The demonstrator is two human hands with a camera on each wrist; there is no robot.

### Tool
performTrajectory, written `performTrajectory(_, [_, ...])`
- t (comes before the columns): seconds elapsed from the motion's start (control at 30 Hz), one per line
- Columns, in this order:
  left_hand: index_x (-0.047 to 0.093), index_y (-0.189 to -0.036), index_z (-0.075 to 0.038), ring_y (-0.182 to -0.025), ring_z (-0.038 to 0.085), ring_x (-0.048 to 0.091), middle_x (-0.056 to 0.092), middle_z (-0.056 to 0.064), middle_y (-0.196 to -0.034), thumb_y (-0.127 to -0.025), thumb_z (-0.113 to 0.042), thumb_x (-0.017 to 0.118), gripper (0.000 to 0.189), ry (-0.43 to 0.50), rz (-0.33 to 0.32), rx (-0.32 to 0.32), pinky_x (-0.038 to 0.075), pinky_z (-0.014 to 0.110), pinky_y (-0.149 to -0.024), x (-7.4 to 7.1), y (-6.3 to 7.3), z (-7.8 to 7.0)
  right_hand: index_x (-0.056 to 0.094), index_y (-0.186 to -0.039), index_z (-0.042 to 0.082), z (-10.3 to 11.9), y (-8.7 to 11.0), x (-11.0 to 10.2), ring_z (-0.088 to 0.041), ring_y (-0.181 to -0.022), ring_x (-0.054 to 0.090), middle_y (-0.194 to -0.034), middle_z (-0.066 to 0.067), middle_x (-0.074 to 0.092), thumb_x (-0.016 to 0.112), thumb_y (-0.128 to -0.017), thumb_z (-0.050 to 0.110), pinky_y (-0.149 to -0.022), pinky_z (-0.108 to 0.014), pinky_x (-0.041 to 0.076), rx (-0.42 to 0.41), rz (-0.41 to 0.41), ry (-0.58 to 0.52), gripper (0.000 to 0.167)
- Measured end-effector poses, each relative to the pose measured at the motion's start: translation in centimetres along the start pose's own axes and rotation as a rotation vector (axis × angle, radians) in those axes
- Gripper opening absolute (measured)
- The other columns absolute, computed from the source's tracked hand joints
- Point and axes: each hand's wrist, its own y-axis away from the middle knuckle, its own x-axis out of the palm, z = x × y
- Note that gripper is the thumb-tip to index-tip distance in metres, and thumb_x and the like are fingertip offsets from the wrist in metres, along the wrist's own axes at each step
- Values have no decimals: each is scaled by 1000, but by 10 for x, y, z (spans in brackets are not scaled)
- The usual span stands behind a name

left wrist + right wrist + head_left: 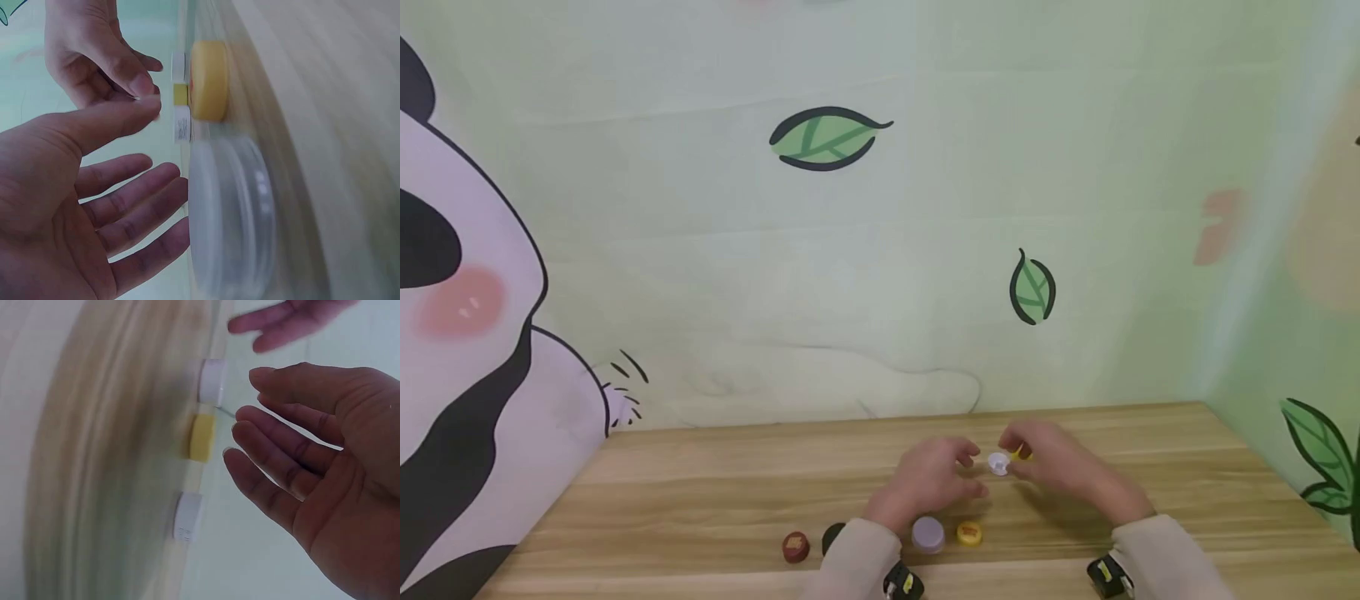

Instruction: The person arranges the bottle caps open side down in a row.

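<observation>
A white bottle cap (997,463) lay on the wooden table (700,500) between the two hands, a yellow cap (1021,453) just behind it. The left hand (928,479) hovered beside it, fingers (131,200) straight and spread, holding nothing. The right hand (1056,462) hung over the caps, fingers (281,469) relaxed and loosely bent, also holding nothing. A lilac cap (928,534), another yellow cap (969,532) and a dark red cap (795,547) lay nearer the person.

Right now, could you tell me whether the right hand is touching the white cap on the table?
Apart: the right wrist view shows clear space between the right hand and the white cap.
</observation>
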Motion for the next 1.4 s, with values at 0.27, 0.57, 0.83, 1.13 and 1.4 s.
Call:
performTrajectory(0.27, [75, -122, -6, -96, 16, 72, 79, 3, -105, -85, -22, 89, 43, 5, -34, -11, 55, 31, -85, 14, -15, -6, 70, -107, -3, -11, -3, 14, -24, -88, 67, -99, -10, 72, 82, -85, -5, -80, -44, 59, -7, -17, 2, 25])
performTrajectory(0.57, [76, -118, -6, -97, 16, 72, 80, 1, -104, -85, -20, 90, 39, 29, -44, -1, 54, 30, -86, 18, -21, -5, 72, -104, 2, -6, -5, 16, -29, -96, 68, -101, -8, 72, 83, -84, -6, -87, -52, 57, 26, -45, 64, 24])
performTrajectory(0.83, [79, -110, -8, -97, 15, 72, 80, 1, -103, -84, -16, 89, 29, 55, -53, 29, 53, 27, -85, 17, -21, -4, 72, -101, 5, -2, -6, 15, -29, -96, 69, -97, -5, 72, 84, -84, -4, -88, -52, 57, 14, -48, 96, 23])
performTrajectory(1.13, [78, -113, -6, -100, 15, 72, 80, 2, -105, -85, -14, 88, 30, 76, -33, 11, 53, 28, -88, 19, -22, -3, 71, -104, 2, -6, -7, 16, -22, -87, 68, -90, -1, 71, 85, -84, -3, -82, -45, 58, -11, -30, 109, 25])
performTrajectory(1.4, [79, -112, -6, -96, 13, 72, 80, 2, -103, -84, -11, 88, 30, 144, -29, 3, 52, 26, -86, 20, -22, 0, 71, -102, 4, -14, -6, 16, -15, -82, 64, -87, 1, 70, 83, -84, -3, -76, -37, 56, -27, -15, 28, 23])
